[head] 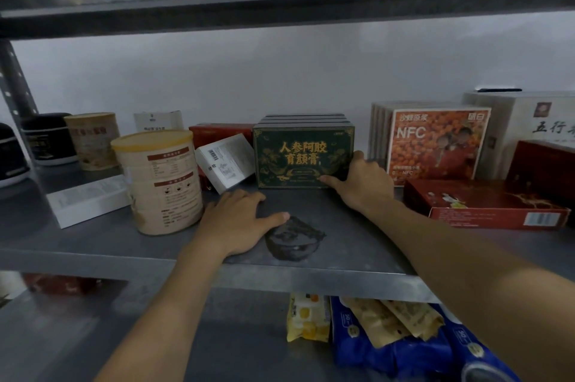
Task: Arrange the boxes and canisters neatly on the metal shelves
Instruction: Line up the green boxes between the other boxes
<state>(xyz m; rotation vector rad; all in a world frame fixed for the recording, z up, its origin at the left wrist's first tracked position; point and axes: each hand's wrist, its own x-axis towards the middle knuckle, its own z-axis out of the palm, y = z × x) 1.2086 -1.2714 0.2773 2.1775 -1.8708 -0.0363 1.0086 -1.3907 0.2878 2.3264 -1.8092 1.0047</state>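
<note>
1. Nearest, on the lower shelf at 5 o'clock, blue packets (389,353) and a yellow packet (308,318) are lying loose. They are playing no part in this step.
2. The left hand (236,221) is lying flat on the bare metal shelf (342,244), fingers straight and holding nothing. Its thumb is reaching a dark stain (292,240) at its 3 o'clock.
3. The right hand (362,182) is gripping the lower right corner of the green box (303,156), thumb lying along the front bottom edge and fingers curling round the right side.
4. The green box is standing upright at the middle of the shelf, label forward, fronting a row of like boxes behind it. I judge the step in hand is squaring this row.
5. At its 9 o'clock a small white box (225,163) is leaning tilted, apparently against a red box (221,132). A cream canister (161,181) is standing just at 9 o'clock of that, and a long white box (88,201) is lying flat beyond.
6. At 3 o'clock of the green box the orange NFC boxes (435,145) are standing in a tidy row, with a flat red box (485,204) lying in front.
7. Farthest, at 9 o'clock, a second canister (93,140) and black jars (49,138) are sitting by the upright.
8. The next move probably calls for releasing the green box and setting the tilted white box upright.
</note>
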